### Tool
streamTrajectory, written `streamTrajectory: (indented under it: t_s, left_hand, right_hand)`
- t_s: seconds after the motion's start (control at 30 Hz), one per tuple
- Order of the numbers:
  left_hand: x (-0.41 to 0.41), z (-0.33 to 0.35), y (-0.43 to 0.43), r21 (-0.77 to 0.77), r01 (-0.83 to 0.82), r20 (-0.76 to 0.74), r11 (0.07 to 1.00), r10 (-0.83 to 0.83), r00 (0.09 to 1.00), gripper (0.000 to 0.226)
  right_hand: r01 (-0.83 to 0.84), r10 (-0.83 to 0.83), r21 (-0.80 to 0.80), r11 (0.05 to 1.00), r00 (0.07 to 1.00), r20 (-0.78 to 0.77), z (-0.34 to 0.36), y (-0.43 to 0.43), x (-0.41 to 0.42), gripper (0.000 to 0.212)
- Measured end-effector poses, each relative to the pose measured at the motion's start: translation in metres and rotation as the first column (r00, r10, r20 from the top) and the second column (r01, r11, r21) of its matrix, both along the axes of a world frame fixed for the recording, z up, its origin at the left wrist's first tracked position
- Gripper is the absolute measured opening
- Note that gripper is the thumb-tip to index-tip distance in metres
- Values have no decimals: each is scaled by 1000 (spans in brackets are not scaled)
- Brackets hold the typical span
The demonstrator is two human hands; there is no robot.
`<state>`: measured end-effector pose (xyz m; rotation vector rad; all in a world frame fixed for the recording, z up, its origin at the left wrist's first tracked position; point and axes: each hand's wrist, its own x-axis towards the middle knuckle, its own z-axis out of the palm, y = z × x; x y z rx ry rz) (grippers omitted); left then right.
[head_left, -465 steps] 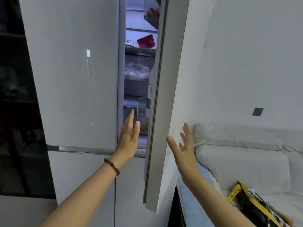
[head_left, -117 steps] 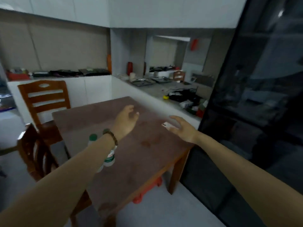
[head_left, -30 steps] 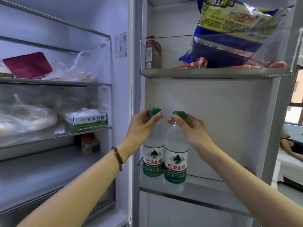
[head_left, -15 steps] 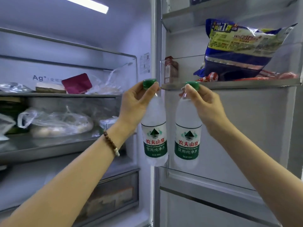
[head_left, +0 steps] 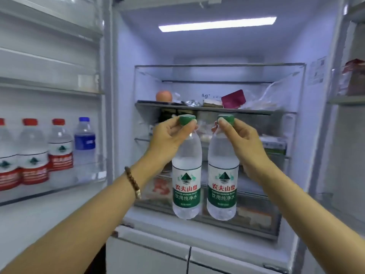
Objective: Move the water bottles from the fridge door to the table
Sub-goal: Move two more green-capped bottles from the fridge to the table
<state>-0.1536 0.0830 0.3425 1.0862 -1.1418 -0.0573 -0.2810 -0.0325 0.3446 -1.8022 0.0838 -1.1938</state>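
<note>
Dangling two green-capped water bottles in front of the open fridge, the left hand (head_left: 167,139) is pinching one bottle (head_left: 186,180) by its cap and the right hand (head_left: 243,143) the other bottle (head_left: 222,182) (caps only, so a swing could slip one free). Four more bottles are waiting in the left door rack (head_left: 59,180): three red-capped, one blue-capped (head_left: 84,143).

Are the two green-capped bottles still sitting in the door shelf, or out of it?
Out. Both hang in mid-air before the open fridge: the left hand pinches one bottle by its cap, the right hand the other bottle.
</note>
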Motion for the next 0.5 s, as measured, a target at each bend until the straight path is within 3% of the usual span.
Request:
streamTrajectory:
  t_s: [0.17, 0.5]
  left_hand:
    - [49, -8, 130, 54, -302, -28, 952, 304, 952, 20]
    - [134, -21, 410, 86, -703, -16, 705, 707, 707, 22]
  right_hand:
    - [-298, 299, 52, 953, 954, -17, -9, 92, 85, 21]
    - [-637, 645, 115, 762, 763, -41, -27, 343, 244, 29]
